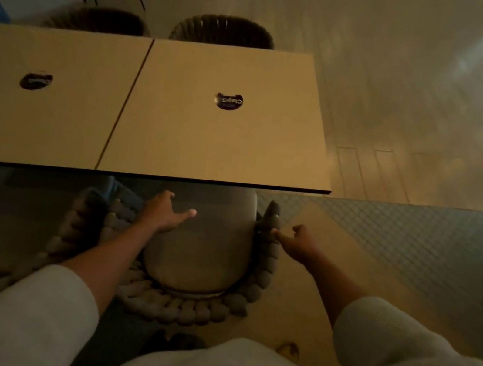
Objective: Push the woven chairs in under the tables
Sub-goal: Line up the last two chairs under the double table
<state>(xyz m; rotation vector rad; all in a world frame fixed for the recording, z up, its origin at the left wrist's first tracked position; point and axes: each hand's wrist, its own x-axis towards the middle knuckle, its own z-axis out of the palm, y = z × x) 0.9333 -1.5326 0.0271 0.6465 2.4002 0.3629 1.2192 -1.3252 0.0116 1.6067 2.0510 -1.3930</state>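
**Woven chair part-way under right table**

The chair point(181, 304) had a rounded rim of thick, knotted grey cord and a smooth, pale oval cushion point(199, 255). Its front sat beneath the flat, square, tan table point(224, 141); its back stood clear. The left hand point(161, 212) lay on the left rim, fingers forward and thumb spread over the cushion. The right hand point(299, 240), knuckles curled, touched the right rim with one outstretched digit; grip could not be determined.
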